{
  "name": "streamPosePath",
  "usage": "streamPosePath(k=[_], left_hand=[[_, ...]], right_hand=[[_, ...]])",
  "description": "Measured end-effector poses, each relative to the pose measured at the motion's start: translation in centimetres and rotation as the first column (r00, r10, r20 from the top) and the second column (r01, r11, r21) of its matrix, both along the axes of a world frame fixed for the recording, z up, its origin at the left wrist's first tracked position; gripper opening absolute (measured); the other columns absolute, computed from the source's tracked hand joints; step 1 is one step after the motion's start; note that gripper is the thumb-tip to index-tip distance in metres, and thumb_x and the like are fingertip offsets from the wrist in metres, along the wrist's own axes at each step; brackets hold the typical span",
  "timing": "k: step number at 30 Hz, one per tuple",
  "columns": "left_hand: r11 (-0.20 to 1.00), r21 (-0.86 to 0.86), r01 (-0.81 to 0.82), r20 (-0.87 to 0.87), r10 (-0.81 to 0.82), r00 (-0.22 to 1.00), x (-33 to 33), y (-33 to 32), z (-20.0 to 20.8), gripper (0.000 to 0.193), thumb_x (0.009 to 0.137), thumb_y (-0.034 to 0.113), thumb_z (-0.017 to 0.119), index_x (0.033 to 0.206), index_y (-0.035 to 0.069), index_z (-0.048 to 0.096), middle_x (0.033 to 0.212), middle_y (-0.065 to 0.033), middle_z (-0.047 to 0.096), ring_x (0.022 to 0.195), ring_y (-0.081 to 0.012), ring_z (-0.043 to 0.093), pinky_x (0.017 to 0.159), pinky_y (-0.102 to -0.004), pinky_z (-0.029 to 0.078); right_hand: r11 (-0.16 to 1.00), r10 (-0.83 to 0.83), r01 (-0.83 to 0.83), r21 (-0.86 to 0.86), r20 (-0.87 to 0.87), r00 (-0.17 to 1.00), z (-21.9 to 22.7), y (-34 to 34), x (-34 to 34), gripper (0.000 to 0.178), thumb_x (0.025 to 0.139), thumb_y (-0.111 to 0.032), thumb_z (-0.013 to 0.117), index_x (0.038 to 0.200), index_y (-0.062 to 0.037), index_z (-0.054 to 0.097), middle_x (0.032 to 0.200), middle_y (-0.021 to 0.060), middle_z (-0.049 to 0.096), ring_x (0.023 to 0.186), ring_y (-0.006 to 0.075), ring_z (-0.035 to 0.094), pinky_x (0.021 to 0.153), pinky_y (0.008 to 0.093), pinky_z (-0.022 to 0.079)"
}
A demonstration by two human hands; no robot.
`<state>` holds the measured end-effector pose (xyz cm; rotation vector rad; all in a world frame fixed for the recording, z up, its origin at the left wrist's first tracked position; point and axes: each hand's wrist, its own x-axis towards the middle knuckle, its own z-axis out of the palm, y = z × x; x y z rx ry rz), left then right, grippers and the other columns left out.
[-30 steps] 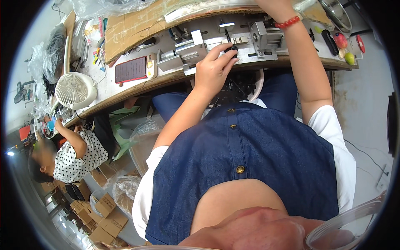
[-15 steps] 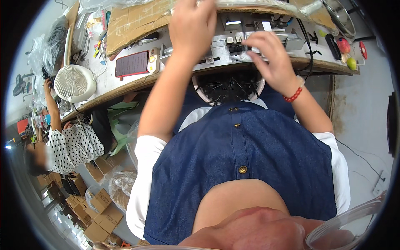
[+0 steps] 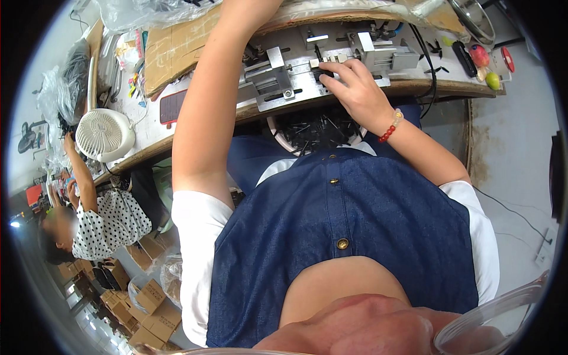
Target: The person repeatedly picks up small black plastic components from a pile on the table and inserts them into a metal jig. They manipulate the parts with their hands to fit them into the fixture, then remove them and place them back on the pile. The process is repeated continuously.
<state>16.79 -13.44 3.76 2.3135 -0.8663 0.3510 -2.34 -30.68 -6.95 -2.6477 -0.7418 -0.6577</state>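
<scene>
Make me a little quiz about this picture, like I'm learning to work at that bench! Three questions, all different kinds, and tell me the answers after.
1. Fill in the colour: the right hand is at a small ____ part.
2. True or false: a red-beaded bracelet is on that hand's wrist.
3. What sits to the left of the phone?
A) a kettle
B) a white fan
C) a clock

Key: 1. black; 2. true; 3. B
</scene>
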Motion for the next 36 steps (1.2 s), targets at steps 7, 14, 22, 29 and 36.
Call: streamPosePath(k=[7, 14, 22, 29, 36], left_hand=[[0.831, -0.550, -0.086, -0.266, -0.077, 0.961, -4.6, 1.8, -1.3, 0.019, 0.089, 0.007, 0.069, 0.107, 0.003, 0.075, 0.093, -0.0124, 0.075, 0.084, -0.0312, 0.069, 0.080, -0.0413, 0.054], [0.912, -0.392, 0.124, 0.008, -0.131, 0.991, -15.2, 2.3, -7.5, 0.022, 0.084, 0.007, 0.082, 0.105, 0.011, 0.081, 0.110, -0.0073, 0.062, 0.063, -0.0119, 0.060, 0.061, -0.0284, 0.051], [0.968, -0.238, 0.073, 0.020, -0.070, 0.997, -15.6, 1.4, -12.3, 0.024, 0.087, 0.006, 0.077, 0.110, 0.012, 0.077, 0.126, -0.0062, 0.071, 0.087, -0.0228, 0.075, 0.075, -0.0330, 0.061], [0.989, -0.133, 0.063, -0.007, -0.064, 0.998, -16.0, 1.4, -11.6, 0.022, 0.092, 0.015, 0.072, 0.114, 0.013, 0.074, 0.127, -0.0049, 0.070, 0.094, -0.0284, 0.075, 0.075, -0.0386, 0.062], [0.985, -0.150, 0.091, 0.307, -0.041, 0.951, -10.9, 1.2, -7.7, 0.025, 0.090, 0.017, 0.078, 0.116, 0.019, 0.078, 0.114, -0.0029, 0.071, 0.065, -0.0180, 0.067, 0.061, -0.0320, 0.055]], right_hand=[[0.993, -0.022, -0.003, 0.121, 0.203, 0.979, 4.6, -3.2, 4.6, 0.023, 0.090, -0.019, 0.073, 0.110, -0.0078, 0.069, 0.121, 0.0096, 0.066, 0.107, 0.0270, 0.060, 0.091, 0.0368, 0.052], [0.972, -0.213, 0.232, -0.036, 0.285, 0.935, 7.3, -10.1, 13.8, 0.026, 0.087, -0.017, 0.076, 0.109, -0.0044, 0.072, 0.096, 0.0102, 0.075, 0.089, 0.0285, 0.070, 0.083, 0.0400, 0.055], [0.965, -0.175, 0.191, 0.181, -0.100, 0.979, 8.9, -8.9, 14.1, 0.018, 0.089, -0.016, 0.072, 0.101, -0.0031, 0.075, 0.094, 0.0156, 0.073, 0.089, 0.0305, 0.068, 0.082, 0.0405, 0.054], [0.633, 0.009, 0.225, 0.741, -0.297, 0.955, 10.4, -7.4, 8.3, 0.016, 0.095, -0.004, 0.068, 0.110, 0.0015, 0.071, 0.097, 0.0035, 0.072, 0.087, 0.0095, 0.065, 0.076, 0.0282, 0.052], [0.861, 0.052, 0.052, 0.506, -0.188, 0.981, 7.6, -3.2, 0.3, 0.015, 0.093, -0.013, 0.070, 0.106, -0.0069, 0.072, 0.120, 0.0097, 0.068, 0.108, 0.0286, 0.063, 0.098, 0.0395, 0.048]])
